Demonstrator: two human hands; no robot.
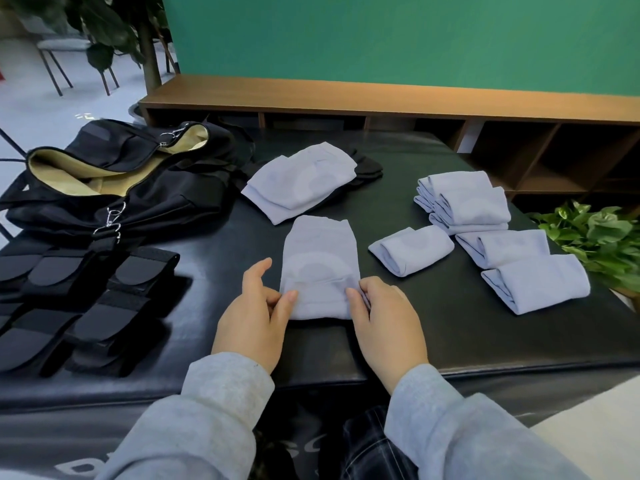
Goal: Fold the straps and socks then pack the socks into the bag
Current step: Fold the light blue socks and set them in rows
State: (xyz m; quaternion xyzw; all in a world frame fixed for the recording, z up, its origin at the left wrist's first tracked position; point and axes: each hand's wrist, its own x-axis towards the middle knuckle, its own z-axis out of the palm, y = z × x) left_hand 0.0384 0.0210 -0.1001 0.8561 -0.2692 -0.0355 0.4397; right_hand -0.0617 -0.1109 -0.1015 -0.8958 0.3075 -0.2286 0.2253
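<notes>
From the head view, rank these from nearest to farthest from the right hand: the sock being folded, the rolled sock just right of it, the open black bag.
1. Sock being folded: centre, the right hand pinches its near edge.
2. Rolled sock: just right of centre, lying apart.
3. Open black bag: far left, beyond the left hand.

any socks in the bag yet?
No. The open black bag shows only tan lining; the light blue socks all lie on the black table.
</notes>
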